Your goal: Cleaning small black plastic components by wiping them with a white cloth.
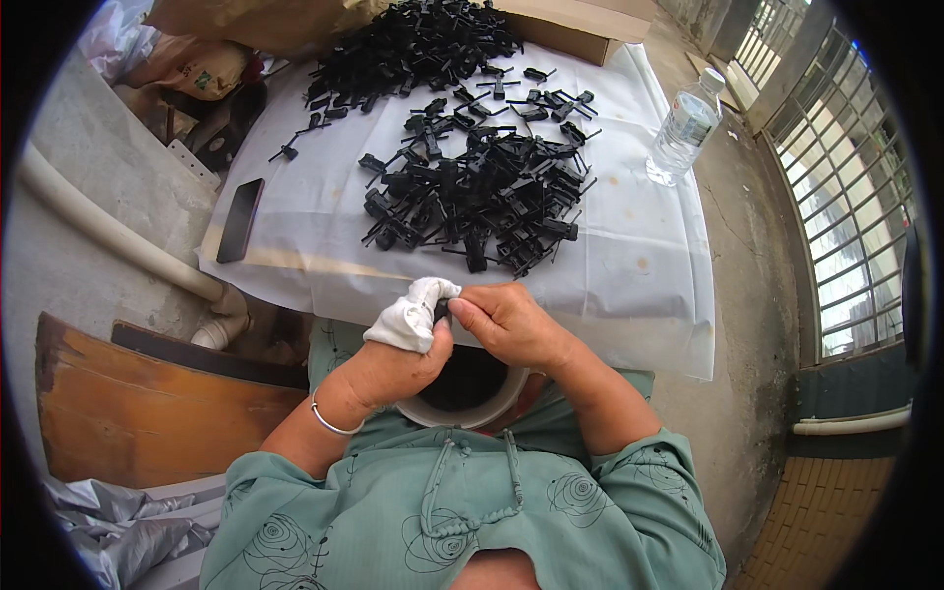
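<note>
My left hand [408, 354], its fingers wrapped in a white cloth covering [403, 320], closes around a small black plastic part [442, 310]. From the other side my right hand [511, 323] pinches the same part between thumb and curled fingers. Most of the part is hidden by the hands. Directly below them, a pale round bucket [506, 398] sits at my lap, its inside dark. Ahead on the table lies a loose pile of black plastic parts [482, 192] with thin rods sticking out.
A bigger heap of similar parts [413, 44] lies at the table's far side, beside a cardboard box [565, 29]. White sheeting [629, 265] covers the table. A phone [241, 218] rests at the left edge, a clear water bottle [683, 133] at the right. A wooden board [157, 408] leans at left.
</note>
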Demonstrator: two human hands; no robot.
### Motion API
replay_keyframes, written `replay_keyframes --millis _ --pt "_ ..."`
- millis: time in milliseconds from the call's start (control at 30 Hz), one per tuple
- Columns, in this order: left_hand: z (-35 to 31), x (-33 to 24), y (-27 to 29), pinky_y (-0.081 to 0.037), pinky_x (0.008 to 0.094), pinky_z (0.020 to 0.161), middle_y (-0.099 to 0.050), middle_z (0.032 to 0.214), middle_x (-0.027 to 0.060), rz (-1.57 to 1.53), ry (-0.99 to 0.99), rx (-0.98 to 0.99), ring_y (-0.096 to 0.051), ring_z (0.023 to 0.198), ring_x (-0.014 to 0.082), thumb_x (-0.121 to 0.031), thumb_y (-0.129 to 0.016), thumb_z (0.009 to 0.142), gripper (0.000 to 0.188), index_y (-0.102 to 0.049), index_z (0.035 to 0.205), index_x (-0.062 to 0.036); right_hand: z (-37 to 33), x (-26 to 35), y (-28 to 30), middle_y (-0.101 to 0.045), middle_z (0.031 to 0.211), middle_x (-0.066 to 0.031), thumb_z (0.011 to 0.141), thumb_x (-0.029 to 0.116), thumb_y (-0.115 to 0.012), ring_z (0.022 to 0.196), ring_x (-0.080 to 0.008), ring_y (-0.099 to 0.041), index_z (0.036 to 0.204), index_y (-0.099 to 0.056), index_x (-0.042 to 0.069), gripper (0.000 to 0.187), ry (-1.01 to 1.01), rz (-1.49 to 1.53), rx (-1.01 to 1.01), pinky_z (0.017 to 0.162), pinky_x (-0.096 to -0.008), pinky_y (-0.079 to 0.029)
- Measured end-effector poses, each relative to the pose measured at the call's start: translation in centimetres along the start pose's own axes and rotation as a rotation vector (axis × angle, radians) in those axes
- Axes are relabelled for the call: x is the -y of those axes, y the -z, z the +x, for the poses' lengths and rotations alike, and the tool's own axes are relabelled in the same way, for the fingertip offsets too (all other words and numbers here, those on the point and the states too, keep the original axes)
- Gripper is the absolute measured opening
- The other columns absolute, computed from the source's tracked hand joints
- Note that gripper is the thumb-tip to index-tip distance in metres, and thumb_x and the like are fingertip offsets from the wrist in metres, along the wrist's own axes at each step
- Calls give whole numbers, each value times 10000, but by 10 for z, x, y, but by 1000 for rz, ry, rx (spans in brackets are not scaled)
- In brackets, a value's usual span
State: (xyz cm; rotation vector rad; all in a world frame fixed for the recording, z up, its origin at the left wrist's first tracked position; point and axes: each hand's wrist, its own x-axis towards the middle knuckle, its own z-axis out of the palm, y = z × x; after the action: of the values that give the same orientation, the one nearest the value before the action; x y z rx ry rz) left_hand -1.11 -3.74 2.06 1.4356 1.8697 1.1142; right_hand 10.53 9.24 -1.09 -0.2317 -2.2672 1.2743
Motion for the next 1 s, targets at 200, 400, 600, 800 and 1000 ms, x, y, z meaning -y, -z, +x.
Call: replay_keyframes --millis 200,400,600,800,1000 --pt "3 26 13 -483 316 677 -598 926 141 420 -383 -79 -611 754 268 -103 -541 826 174 -622 943 -2 31 -13 23 -545 579 -129 855 230 -583 523 -300 -536 700 -556 9 271 -150 -483 -416 508 -360 -419" --pt "6 28 -7 -476 235 497 -625 971 120 -566 315 167 -613 606 136 -182 -456 934 245 -538 1096 -18 32 -29 19 -550 551 -87 847 219 -595 487 -234 -534 741 -600 11 233 -161 -390 -369 478 -339 -401" --pt "10 24 -18 -450 242 491 -615 973 99 -1433 454 -62 -577 635 127 -132 -429 944 173 -512 1081 -69 7 -3 12 -450 600 79 889 153 -576 490 -15 -335 780 -569 55 147 -405 765 -233 432 -191 -263" --pt "12 16 -4 -431 226 476 -625 903 43 -1529 163 -139 -550 601 98 -83 -535 897 139 -521 1036 -85 -2 0 0 -456 606 28 827 140 -648 521 -59 -418 869 -566 32 141 -74 222 -120 454 -235 -339" --pt "9 16 -15 -422 179 500 -590 838 6 -622 57 -248 -512 605 46 -112 -558 900 241 -514 1123 -34 -3 14 -11 -485 596 -55 739 102 -722 491 -111 -433 810 -554 43 192 349 -160 -236 453 -247 -351"
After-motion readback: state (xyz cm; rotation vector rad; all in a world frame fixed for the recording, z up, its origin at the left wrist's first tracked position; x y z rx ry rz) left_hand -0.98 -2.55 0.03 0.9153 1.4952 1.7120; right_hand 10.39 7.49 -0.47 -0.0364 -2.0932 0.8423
